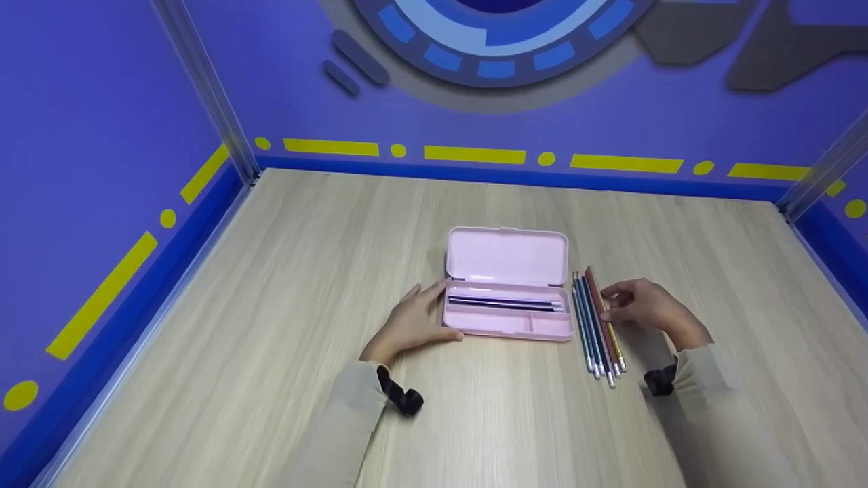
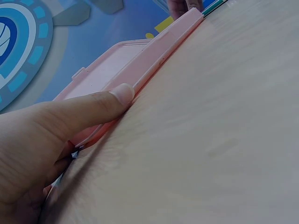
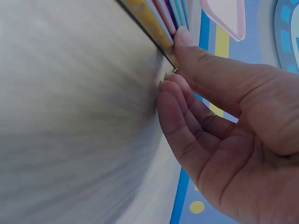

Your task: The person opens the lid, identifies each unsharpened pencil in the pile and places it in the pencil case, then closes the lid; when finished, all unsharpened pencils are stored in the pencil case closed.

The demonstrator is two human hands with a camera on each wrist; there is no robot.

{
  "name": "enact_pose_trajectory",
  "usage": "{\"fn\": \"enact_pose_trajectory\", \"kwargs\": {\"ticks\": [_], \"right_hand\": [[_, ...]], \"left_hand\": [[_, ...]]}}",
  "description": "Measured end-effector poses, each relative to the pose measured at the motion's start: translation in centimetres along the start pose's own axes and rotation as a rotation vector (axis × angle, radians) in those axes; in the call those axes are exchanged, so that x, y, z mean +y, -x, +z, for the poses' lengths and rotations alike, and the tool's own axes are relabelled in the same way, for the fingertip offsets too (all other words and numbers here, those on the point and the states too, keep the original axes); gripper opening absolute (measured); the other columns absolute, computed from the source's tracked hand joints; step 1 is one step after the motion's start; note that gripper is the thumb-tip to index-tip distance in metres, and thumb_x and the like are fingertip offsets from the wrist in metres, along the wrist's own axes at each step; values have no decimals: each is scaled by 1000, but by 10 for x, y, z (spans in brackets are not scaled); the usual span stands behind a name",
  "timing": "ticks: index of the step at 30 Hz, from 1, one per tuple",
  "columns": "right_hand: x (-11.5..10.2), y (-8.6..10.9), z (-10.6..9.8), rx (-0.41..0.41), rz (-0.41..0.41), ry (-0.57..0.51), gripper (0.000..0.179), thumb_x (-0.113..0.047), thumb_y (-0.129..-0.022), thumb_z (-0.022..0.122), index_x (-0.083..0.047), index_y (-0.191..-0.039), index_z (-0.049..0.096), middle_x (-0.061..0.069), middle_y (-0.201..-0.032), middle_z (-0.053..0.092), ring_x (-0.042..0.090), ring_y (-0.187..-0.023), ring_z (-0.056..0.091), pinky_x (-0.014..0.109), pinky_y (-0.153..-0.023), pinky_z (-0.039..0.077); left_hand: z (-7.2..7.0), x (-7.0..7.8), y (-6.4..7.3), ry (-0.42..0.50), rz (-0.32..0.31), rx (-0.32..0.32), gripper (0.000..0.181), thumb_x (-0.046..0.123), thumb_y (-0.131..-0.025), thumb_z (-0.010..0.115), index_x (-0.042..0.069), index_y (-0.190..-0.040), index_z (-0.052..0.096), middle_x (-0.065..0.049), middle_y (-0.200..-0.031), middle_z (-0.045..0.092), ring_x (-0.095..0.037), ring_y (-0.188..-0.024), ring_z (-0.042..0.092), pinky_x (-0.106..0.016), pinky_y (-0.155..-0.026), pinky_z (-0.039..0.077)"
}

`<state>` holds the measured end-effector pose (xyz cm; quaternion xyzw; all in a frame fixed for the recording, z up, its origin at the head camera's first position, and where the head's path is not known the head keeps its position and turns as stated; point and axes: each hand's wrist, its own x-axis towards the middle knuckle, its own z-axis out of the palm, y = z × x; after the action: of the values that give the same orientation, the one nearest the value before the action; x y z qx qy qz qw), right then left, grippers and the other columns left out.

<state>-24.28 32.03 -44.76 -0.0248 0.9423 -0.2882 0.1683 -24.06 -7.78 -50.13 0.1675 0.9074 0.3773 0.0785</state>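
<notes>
A pink pencil case (image 1: pixel 507 255) lies with its lid folded back on the table. Dark pencils (image 1: pixel 505 303) rest in its long rear compartment. My left hand (image 1: pixel 411 324) grips the left end of the case, thumb along the front wall and fingers around the left side. Right of the case, several pencils (image 1: pixel 588 332) lie side by side, eraser ends toward me. At the right edge of this row, my right hand (image 1: pixel 647 308) pinches a yellow pencil (image 3: pixel 148 21) between thumb and fingertips. In the right wrist view the fingertips are down at the tabletop.
The wood-grain table (image 1: pixel 305 271) is bounded by a blue back wall (image 1: pixel 475 129) and a left side panel (image 1: pixel 102 169). Small front compartments of the case are split by a divider (image 1: pixel 531 322). Black straps (image 1: pixel 403 396) hang at both wrists.
</notes>
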Motion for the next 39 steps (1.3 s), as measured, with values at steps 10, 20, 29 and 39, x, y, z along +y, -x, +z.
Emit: {"fn": "enact_pose_trajectory", "kwargs": {"ticks": [10,20,29,39], "right_hand": [[5,3,-6,-30,6,-29,61,-24,-80,77,7,-128,55,16,-98,65,21,-84,58,29,-69,46],[3,5,-6,-46,66,-111,58,-10,-82,72,10,-131,49,17,-92,65,14,-70,64,30,-64,59],[0,6,-6,-49,55,-115,56,-6,-81,69,13,-130,49,21,-96,69,16,-72,66,33,-65,60],[0,5,-6,-9,63,-84,52,-6,-81,66,13,-128,52,20,-92,70,15,-69,66,31,-61,59]], "left_hand": [[1,-1,0,15,-5,0,103,52,-63,84,32,-150,33,2,-154,37,-46,-144,18,-64,-114,22],[1,-1,0,9,1,2,104,53,-63,84,31,-150,33,2,-154,36,-46,-143,19,-64,-113,22],[0,-2,0,11,15,9,103,52,-63,84,30,-150,34,1,-153,37,-48,-143,20,-64,-113,23],[1,-3,-1,0,36,1,103,51,-64,84,28,-150,33,1,-154,37,-44,-144,20,-55,-118,20]]}}
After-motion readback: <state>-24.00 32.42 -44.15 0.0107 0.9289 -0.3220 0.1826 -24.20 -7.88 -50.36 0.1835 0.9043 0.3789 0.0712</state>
